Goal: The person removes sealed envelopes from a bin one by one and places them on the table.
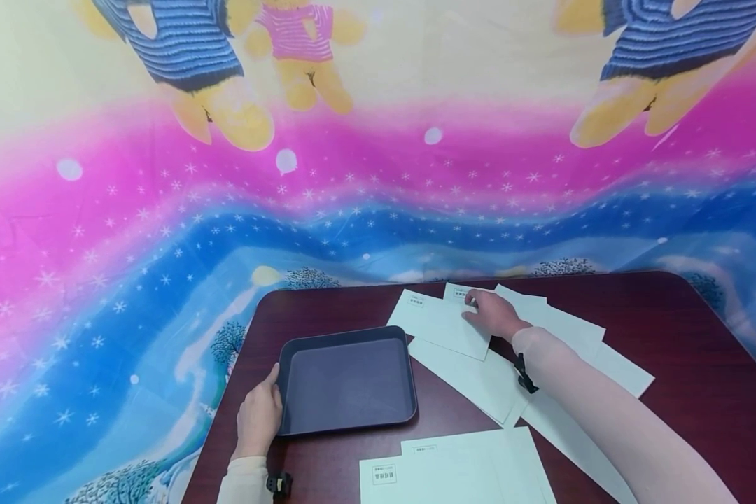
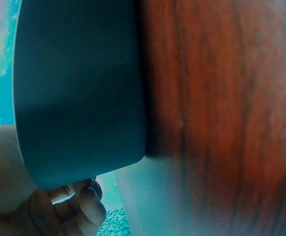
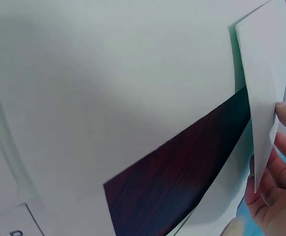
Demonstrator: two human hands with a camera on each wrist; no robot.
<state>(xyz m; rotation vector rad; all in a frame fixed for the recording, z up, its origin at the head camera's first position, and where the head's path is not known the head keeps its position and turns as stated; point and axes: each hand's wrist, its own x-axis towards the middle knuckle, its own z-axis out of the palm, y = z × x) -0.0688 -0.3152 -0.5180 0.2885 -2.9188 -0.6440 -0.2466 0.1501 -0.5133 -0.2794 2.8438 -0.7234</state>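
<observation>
A dark grey rectangular tray (image 1: 349, 381) lies at the middle left of the table. My left hand (image 1: 260, 413) grips its left edge, thumb along the rim; the left wrist view shows the fingers curled by the tray's side wall (image 2: 79, 98). Farther right, my right hand (image 1: 494, 313) pinches the edge of a pale envelope (image 1: 444, 323) with a small printed box in its corner. In the right wrist view the thumb lies on one face of this envelope (image 3: 266, 73), with the other fingers behind it. More pale envelopes (image 1: 472, 378) spread beneath and beside it.
Several overlapping envelopes (image 1: 453, 469) lie at the table's front edge. Others (image 1: 567, 325) fan out behind and under the right forearm. The dark red wooden table (image 1: 693, 378) backs onto a colourful printed cloth (image 1: 378, 168).
</observation>
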